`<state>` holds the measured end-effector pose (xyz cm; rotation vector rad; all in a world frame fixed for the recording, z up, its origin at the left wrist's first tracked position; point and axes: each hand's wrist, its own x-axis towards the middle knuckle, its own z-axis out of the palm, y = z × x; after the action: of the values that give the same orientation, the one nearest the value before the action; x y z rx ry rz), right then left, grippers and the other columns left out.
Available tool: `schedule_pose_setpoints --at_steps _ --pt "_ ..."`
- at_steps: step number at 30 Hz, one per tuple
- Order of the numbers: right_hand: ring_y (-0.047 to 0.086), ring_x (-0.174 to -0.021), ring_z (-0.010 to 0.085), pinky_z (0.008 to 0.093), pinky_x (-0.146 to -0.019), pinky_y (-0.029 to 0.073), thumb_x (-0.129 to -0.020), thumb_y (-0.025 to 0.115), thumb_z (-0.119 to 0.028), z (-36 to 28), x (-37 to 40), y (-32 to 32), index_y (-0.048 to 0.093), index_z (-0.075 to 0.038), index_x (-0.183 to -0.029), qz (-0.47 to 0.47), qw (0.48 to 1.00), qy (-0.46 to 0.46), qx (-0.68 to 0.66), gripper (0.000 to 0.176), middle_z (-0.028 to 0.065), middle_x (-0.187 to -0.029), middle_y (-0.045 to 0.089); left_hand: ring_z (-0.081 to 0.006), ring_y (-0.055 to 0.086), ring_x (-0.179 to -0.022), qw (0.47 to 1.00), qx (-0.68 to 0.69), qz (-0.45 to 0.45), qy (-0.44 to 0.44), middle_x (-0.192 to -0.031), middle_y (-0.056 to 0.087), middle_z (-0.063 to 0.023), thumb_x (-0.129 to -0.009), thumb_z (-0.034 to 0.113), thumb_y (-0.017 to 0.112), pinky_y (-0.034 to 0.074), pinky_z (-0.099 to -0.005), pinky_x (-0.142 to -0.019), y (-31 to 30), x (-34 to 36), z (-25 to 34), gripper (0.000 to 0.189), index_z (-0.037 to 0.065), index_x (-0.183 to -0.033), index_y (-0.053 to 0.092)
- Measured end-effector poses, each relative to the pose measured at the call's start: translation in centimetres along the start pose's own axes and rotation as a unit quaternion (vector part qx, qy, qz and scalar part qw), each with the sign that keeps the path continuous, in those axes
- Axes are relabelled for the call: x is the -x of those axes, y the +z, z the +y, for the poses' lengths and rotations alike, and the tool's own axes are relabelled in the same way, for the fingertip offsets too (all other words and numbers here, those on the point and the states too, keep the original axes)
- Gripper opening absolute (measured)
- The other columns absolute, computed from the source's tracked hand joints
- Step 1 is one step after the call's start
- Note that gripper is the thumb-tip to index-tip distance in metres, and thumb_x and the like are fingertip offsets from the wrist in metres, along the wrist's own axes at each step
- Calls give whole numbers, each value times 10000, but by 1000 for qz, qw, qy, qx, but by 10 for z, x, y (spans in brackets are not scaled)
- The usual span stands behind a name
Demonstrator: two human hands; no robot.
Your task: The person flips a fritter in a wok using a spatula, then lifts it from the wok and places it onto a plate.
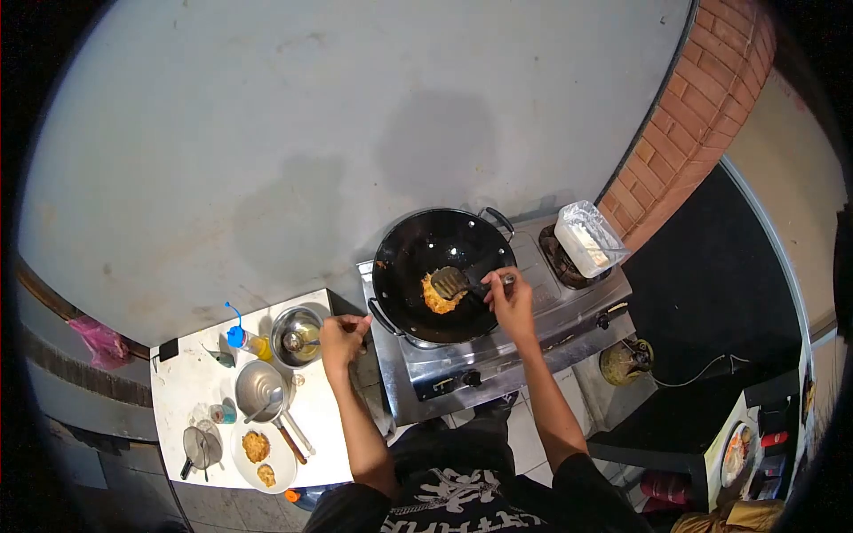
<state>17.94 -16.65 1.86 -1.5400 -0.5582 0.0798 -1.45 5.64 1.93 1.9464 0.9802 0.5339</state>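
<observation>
A black wok (404,266) sits on the left burner of a steel gas stove (569,329). Inside it, a golden-brown fritter (437,298) lies a little below the middle. My right hand (512,306) is closed round the handle of a slotted spatula (450,282), whose blade rests over the fritter's upper right part. At the wok's left side, my left hand (344,343) has curled fingers, their tips at the wok handle (382,317). The wok's right handle (498,222) sticks out at the top, untouched.
A plastic tub (586,240) with white contents stands over the right burner. On the white table (191,373) are a metal bowl (286,333), a saucepan (259,384), a strainer (197,446), an oil bottle (256,345) and a plate (283,457) with two fritters. A wall rises behind.
</observation>
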Motion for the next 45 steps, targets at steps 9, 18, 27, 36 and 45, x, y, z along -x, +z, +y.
schedule_pose_setpoints --at_steps 9,18,27,36,45 --pt "587 -594 81 238 -485 454 -958 527 -96 24 26 16 529 3 -958 -1 999 -24 24 99 50 -761 631 -166 615 -532 999 -27 -22 29 -648 667 -119 -739 205 797 488 -303 -544 14 -3 -3 255 -29 -777 703" --pt "635 -684 154 282 -567 477 -941 533 -58 25 18 8 496 15 -973 -18 991 -70 112 88 118 -811 653 -200 651 -589 999 -33 -3 26 -665 675 -143 -731 191 798 498 -310 -597 14 -2 -1 244 -30 -770 703" --pt "653 -726 192 285 -623 489 -945 507 -50 15 30 9 489 29 -983 -20 992 -22 122 89 147 -845 651 -164 596 -538 998 -43 -18 37 -629 654 -116 -723 235 807 474 -314 -561 12 -6 0 274 -19 -741 705" --pt "615 -657 141 278 -559 458 -937 512 -34 10 28 12 493 31 -997 -14 992 -48 117 90 138 -820 641 -166 623 -542 997 -55 -6 56 -633 660 -141 -728 164 805 487 -291 -548 14 -5 1 267 -68 -736 673" --pt "550 -612 59 206 -519 444 -953 520 -69 17 25 15 513 10 -936 -5 999 -6 43 80 57 -844 627 -168 628 -563 997 -63 3 53 -638 663 -138 -736 174 800 492 -288 -572 12 1 9 265 -62 -754 681"
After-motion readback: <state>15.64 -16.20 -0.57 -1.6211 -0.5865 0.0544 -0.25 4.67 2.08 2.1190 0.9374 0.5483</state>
